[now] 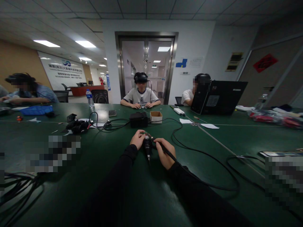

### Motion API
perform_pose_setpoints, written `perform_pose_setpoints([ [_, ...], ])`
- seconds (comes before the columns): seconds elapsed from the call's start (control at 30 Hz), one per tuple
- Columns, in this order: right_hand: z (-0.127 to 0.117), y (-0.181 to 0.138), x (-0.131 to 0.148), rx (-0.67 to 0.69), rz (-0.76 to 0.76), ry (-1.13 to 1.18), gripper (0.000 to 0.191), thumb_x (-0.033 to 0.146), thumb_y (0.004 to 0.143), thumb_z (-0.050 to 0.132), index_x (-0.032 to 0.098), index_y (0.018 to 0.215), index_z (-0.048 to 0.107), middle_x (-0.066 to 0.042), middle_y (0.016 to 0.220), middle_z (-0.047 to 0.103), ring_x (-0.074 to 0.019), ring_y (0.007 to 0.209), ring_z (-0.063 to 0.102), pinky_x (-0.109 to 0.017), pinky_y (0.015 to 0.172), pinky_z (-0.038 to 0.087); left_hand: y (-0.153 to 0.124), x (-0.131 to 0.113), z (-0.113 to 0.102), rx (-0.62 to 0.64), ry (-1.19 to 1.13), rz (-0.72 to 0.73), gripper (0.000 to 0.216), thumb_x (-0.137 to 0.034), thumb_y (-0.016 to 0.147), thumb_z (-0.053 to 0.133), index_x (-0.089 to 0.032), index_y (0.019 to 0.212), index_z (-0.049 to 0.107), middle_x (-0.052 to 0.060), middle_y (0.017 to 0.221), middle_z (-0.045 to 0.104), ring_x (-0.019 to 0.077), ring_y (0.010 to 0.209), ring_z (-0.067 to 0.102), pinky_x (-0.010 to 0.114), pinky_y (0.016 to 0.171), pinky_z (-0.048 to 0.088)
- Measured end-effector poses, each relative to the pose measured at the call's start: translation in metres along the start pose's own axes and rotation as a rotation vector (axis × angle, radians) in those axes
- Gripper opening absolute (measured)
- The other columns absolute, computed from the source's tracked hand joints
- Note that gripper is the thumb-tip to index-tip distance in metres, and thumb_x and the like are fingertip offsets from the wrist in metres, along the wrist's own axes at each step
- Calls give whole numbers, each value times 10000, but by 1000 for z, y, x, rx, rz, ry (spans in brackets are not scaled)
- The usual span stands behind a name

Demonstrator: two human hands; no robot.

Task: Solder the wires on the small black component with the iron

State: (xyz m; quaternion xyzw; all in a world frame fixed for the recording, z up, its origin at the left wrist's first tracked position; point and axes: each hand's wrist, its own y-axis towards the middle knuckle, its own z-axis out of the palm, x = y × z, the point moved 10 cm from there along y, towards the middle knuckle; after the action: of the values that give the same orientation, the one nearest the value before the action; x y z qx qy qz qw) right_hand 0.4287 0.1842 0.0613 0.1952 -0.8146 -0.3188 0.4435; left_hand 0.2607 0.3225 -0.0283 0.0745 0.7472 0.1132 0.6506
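My right hand (165, 153) is closed around a slim black soldering iron (167, 150), whose cord runs back along my sleeve. The iron's tip points left, to the upper end of a black cylindrical device (148, 144). That device has a narrow metal end directed toward me and lies between my hands on the green table. At its far end, the fingers of my left hand (138, 138) are pinched together beside a small reddish part. What exactly they grip is too small to make out. Whether the iron's tip touches anything cannot be told.
Beyond my hands stand a black box (139, 119) and an open cardboard box (156, 117). A black cable (201, 151) loops across the table (199, 201) on the right. Dark gear (77, 125) lies left. A person (141, 94) sits opposite; a large black case (220, 97) stands right.
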Motion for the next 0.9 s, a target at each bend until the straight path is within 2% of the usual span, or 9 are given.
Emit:
perform_pose_setpoints([
  [0.17, -5, 1, -5, -44, 40, -10, 199, 279, 886, 471, 222, 913, 660, -21, 928, 704, -180, 861, 645, -278, 780, 473, -5, -3, -5, -20, 231, -102, 204, -325, 815, 547, -218, 980, 604, 37, 861, 716, 182, 824, 654, 307, 854, 467],
  [0.33, -7, 0, -11, -68, 72, 28, 213, 289, 893, 461, 217, 921, 659, -24, 949, 701, -182, 880, 638, -282, 806, 466, -9, -20, -13, -10, 346, -173, 218, -384, 740, 617, -204, 864, 624, 107, 952, 713, 265, 976, 637, 352, 912, 433],
  [0.4, -7, 1, -11, -72, 81, 45, 218, 295, 892, 457, 217, 917, 659, -27, 948, 700, -187, 880, 636, -285, 802, 468, -13, -26, -11, 55, 308, -178, 260, -405, 673, 674, -210, 838, 625, 92, 854, 714, 262, 888, 657, 335, 834, 470],
  [0.5, -7, 1, -11, -66, 90, 61, 221, 306, 888, 453, 217, 905, 654, -32, 941, 700, -193, 882, 634, -291, 799, 470, -27, -32, 0, 194, 266, -215, 446, -388, 539, 769, -221, 926, 623, 28, 698, 687, 191, 599, 630, 262, 596, 491],
  [0.6, -6, 1, -12, -61, 101, 59, 220, 312, 884, 452, 218, 904, 649, -36, 944, 700, -198, 887, 631, -302, 805, 467, -42, -48, 5, 190, 366, -174, 693, -334, 419, 827, -199, 1054, 585, 62, 817, 699, 172, 541, 614, 234, 493, 458],
  [0.67, -7, 1, -13, -61, 102, 65, 218, 313, 883, 453, 219, 905, 649, -36, 945, 700, -199, 893, 631, -303, 810, 467, -50, -62, 9, 150, 503, -119, 710, -308, 415, 822, -181, 1064, 564, 116, 928, 686, 218, 648, 654, 256, 550, 473],
  [0.77, -6, 0, -14, -61, 105, 75, 212, 311, 885, 460, 219, 906, 650, -28, 942, 700, -194, 891, 633, -293, 800, 467, -57, -74, 12, 126, 654, -101, 627, -293, 440, 801, -189, 1007, 555, 127, 947, 665, 285, 811, 665, 292, 670, 480],
  [0.9, -7, 0, -14, -63, 107, 77, 205, 303, 887, 468, 217, 903, 654, -25, 942, 700, -187, 880, 637, -282, 793, 466, -64, -71, -5, 178, 632, -119, 647, -286, 427, 804, -221, 1022, 557, 63, 865, 661, 257, 761, 661, 277, 648, 467],
])
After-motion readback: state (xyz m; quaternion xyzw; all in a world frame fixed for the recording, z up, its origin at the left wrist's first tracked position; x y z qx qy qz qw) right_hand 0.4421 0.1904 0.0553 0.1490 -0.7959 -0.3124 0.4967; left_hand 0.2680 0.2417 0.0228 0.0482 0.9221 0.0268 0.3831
